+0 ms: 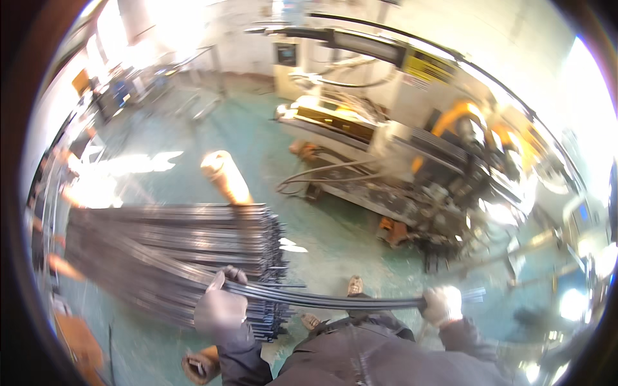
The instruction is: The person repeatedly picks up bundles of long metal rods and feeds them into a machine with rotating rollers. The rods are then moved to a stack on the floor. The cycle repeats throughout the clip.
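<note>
A thin bundle of long dark metal rods (335, 301) stretches across in front of my body. My right hand (442, 305), in a light glove, is closed round the bundle near its right end, and a short length sticks out past it. My left hand (221, 307), gloved and blurred, grips the same rods farther left, over the edge of a big stack of similar rods (174, 235). Left of that hand, the held rods run back over the stack, where I cannot tell them apart from the others.
An upright roll (226, 177) stands behind the stack, and another brown roll (201, 365) lies near my left arm. A large machine (444, 161) with yellow parts and hoses fills the right back. Brown board (78, 341) lies at lower left. My shoes (355, 285) are on the green floor (283, 225).
</note>
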`<state>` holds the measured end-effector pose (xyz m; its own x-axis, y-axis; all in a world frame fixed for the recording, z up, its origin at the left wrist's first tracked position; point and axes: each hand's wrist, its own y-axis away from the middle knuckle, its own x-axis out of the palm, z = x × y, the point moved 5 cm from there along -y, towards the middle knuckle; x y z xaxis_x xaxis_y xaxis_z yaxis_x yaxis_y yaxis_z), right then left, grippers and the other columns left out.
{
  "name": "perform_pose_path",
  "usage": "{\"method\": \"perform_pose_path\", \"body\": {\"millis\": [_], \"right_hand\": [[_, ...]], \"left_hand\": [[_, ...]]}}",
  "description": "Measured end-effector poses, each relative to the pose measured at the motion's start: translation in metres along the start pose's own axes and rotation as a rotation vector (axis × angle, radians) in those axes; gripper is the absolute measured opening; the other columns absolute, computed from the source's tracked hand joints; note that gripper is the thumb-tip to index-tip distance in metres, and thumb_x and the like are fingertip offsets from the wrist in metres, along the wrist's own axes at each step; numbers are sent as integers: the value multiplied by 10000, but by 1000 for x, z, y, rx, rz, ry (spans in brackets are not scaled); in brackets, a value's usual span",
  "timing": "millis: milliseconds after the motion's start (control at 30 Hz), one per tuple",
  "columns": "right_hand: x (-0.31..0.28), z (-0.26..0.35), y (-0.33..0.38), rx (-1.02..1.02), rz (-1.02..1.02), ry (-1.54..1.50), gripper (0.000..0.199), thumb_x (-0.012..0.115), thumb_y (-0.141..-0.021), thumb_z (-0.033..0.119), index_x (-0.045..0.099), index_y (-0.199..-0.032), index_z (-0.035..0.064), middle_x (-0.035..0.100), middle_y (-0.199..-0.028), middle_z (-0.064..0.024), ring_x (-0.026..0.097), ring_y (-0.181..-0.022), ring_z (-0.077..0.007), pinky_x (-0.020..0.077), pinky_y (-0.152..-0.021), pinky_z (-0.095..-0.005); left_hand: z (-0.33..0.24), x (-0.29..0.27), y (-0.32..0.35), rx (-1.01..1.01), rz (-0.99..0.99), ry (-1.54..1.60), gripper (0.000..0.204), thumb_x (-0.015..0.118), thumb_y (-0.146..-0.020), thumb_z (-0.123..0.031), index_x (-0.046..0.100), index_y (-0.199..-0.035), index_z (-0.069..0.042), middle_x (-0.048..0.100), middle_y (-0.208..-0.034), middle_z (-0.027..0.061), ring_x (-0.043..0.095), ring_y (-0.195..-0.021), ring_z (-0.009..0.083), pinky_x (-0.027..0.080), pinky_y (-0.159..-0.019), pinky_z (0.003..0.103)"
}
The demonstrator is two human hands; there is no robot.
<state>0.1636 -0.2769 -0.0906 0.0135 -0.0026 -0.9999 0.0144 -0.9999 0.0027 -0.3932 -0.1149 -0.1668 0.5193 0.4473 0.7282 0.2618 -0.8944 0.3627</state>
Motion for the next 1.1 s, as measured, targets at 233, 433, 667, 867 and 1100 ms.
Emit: {"method": "perform_pose_path", "body": {"millis": [233,433,667,867,1100], "right_hand": [[14,-226,34,303,-361,97,135,813,-840,208,720,-821,112,734,-852,-154,718,-940,-418,550,-900,-536],[49,-361,74,1037,-926,130,270,713,-1093,205,718,-1318,56,771,-1159,-165,735,-1138,-363,558,-1033,-496],[69,-242,-94,676,-748,-2900,324,607,-1041,-10,572,-1362,-42,707,-1185,-189,735,-1188,-424,591,-1167,-625],[49,-333,-113,1004,-945,-2671,192,590,-1168,16,631,-1348,-41,753,-1260,-163,779,-1208,-368,662,-1126,-556],[31,-373,-120,773,-1029,-2537,359,536,-1172,-8,561,-1517,-103,694,-1488,-223,729,-1368,-359,642,-1168,-516]], "left_hand": [[13,109,14,-222,62,155,193,764,-1107,-224,724,-1198,-58,720,-998,32,694,-915,189,613,-879,377],[18,227,25,39,263,-93,206,738,-1147,-182,683,-1319,-83,721,-1051,-3,676,-950,140,606,-940,347],[201,390,41,-149,534,-170,259,755,-1130,-146,672,-1358,-56,743,-1150,74,707,-1100,256,541,-1222,496],[193,474,6,-58,681,-242,363,860,-1047,-209,700,-1326,-41,772,-1152,75,728,-1100,238,568,-1160,478],[160,489,-115,-4,578,-319,193,641,-1158,-147,631,-1281,2,610,-1122,67,628,-1037,182,574,-1143,381]]}}
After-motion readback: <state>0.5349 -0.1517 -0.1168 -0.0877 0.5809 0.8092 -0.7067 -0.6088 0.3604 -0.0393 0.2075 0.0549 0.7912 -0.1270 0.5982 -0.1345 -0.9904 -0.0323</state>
